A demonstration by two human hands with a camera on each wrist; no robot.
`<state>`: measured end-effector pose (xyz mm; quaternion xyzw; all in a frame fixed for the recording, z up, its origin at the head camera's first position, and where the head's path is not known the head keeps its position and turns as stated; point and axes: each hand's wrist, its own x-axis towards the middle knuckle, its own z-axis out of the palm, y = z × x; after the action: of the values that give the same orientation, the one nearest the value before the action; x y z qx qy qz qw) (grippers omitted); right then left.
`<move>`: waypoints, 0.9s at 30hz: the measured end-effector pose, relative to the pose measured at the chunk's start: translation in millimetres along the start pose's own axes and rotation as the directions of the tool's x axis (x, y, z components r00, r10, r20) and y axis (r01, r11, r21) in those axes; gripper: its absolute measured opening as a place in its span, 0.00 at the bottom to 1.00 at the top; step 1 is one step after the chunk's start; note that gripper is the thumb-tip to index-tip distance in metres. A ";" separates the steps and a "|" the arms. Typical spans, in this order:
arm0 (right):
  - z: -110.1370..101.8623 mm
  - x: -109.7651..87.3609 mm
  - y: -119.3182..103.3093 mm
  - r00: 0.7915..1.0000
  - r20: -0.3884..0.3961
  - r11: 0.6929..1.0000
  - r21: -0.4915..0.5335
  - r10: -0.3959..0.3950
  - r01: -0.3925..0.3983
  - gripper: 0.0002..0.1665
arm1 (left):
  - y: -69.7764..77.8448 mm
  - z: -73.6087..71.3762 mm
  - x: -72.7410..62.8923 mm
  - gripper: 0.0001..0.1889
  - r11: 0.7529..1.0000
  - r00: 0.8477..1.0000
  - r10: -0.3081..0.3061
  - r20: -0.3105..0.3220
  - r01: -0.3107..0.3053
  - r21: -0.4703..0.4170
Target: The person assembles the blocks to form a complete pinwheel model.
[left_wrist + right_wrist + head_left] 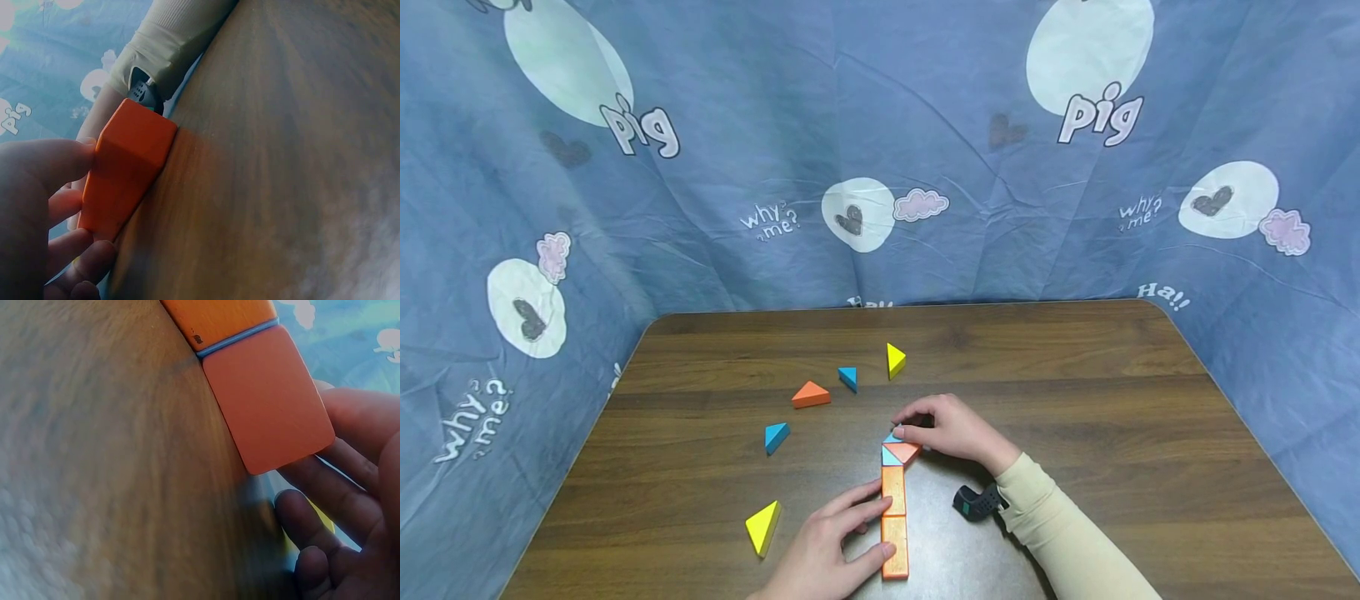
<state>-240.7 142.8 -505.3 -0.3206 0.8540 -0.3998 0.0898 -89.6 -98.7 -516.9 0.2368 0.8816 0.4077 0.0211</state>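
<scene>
Two orange rectangular blocks, a nearer one (895,533) and a farther one (893,490), lie end to end in a line. My left hand (831,542) touches their left side, thumb on the nearer block and fingers along the farther one. Beyond them sit a blue triangular block (891,456) and an orange triangular block (906,451), fitted together. At the far end my right hand (951,429) pinches another blue triangular block (891,438) between thumb and forefinger, partly hiding it. In the right wrist view the orange triangular block (269,403) shows its flat side beside the right fingers.
Loose triangular blocks lie left and beyond: yellow (763,528), blue (776,437), orange (811,395), small blue (847,378) and yellow (896,360). A black strapped device (979,502) hangs at the right wrist. A blue printed curtain (940,267) borders the brown table (1075,375).
</scene>
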 end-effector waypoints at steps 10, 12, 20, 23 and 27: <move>-0.3 -1.1 -1.2 1.000 0.006 1.000 0.009 0.001 -0.001 0.19 | 0.3 0.1 -0.1 0.26 1.000 1.000 0.001 0.003 -0.001 -0.011; -0.3 -1.0 -1.4 1.000 0.008 1.000 0.010 0.006 -0.006 0.19 | 0.1 0.3 -0.1 0.26 1.000 1.000 0.003 0.001 -0.003 -0.016; -1.4 -1.1 -1.7 1.000 0.009 0.999 0.038 0.022 -0.023 0.21 | -0.3 0.4 0.5 0.26 1.000 0.999 -0.026 0.024 0.026 -0.014; -2.4 -0.9 -0.5 1.000 0.007 0.998 0.056 0.027 -0.028 0.21 | -0.1 -0.1 1.5 0.27 0.999 0.999 -0.042 0.034 0.043 -0.012; -4.3 -1.2 1.3 0.999 -0.008 0.996 0.075 0.041 -0.040 0.21 | 0.3 -0.6 2.1 0.27 0.999 0.998 -0.052 0.039 0.052 -0.006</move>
<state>-242.2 146.9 -503.5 -0.2978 0.8451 -0.4312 0.1058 -91.4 -98.1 -516.0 0.2215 0.8854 0.4056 0.0496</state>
